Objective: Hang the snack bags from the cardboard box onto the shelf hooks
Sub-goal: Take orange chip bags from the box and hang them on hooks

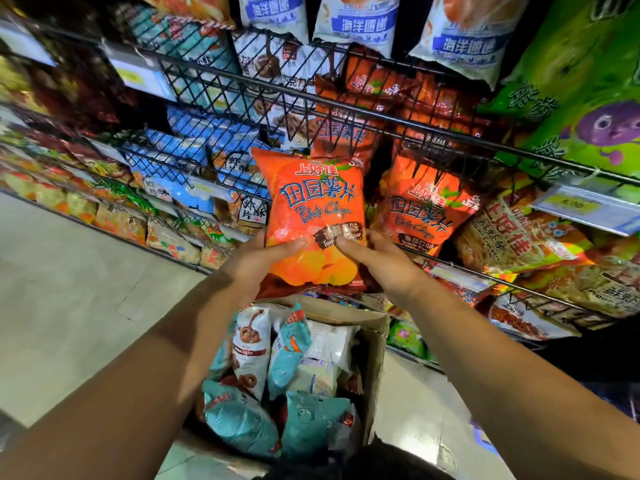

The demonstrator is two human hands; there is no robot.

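An orange potato chips bag (313,206) is held upright in front of the wire shelf, its top edge just below the black shelf rail (391,116). My left hand (258,256) grips its lower left side. My right hand (375,261) grips its lower right side. An identical orange bag (427,206) hangs to its right. Below my arms, the open cardboard box (375,344) holds several teal, white and brown snack bags (294,344). The hook itself is hidden behind the bags.
Black wire shelving with packed snack bags runs across the view, blue bags (194,147) at left, green bags (585,84) at right. White and blue bags (360,19) hang above. A price tag (575,204) sits on the right rail. Pale floor (69,265) lies at left.
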